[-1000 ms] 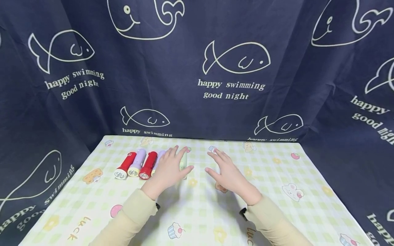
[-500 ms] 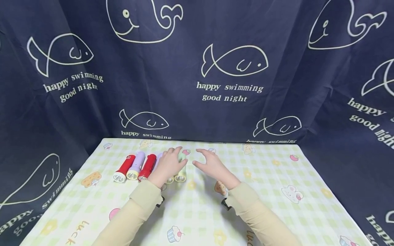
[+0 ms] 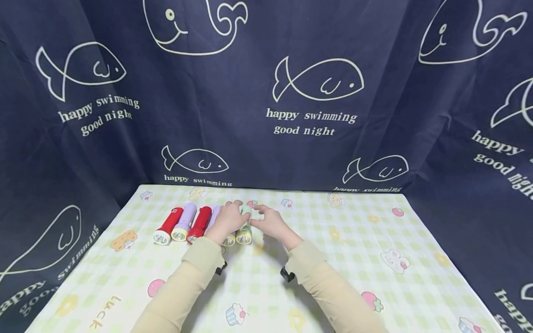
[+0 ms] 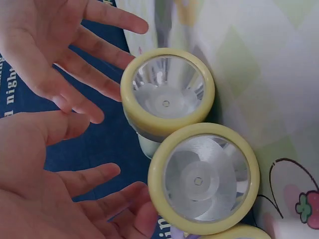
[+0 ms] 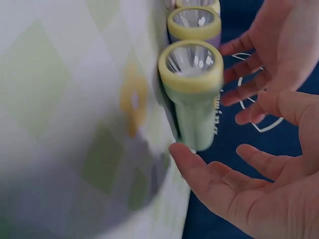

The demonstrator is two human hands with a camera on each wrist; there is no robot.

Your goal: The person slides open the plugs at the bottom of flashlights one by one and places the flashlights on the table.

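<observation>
Several flashlights lie side by side, lens ends toward me. In the head view my left hand [image 3: 225, 221] hovers over the right part of the row, partly hiding a purple flashlight [image 3: 214, 216] and another with a yellow rim [image 3: 229, 240]. The green flashlight [image 3: 244, 237] with a yellow head ends the row. My right hand [image 3: 272, 225] is at its right side, thumb and fingers spread toward it. In the right wrist view, right fingertips [image 5: 180, 149] are close to the green body [image 5: 194, 122]; contact is unclear. Neither hand grips anything.
Farther left lie a red flashlight with a white head [image 3: 170, 224], a purple one [image 3: 185, 219] and another red one [image 3: 201, 222]. A checked, printed cloth covers the table [image 3: 333, 277]. A dark blue curtain [image 3: 250, 106] hangs behind and at both sides.
My right hand has moved left, to the green flashlight. My left hand has shifted slightly right and lower over the row. The flashlights lie in the same places.
</observation>
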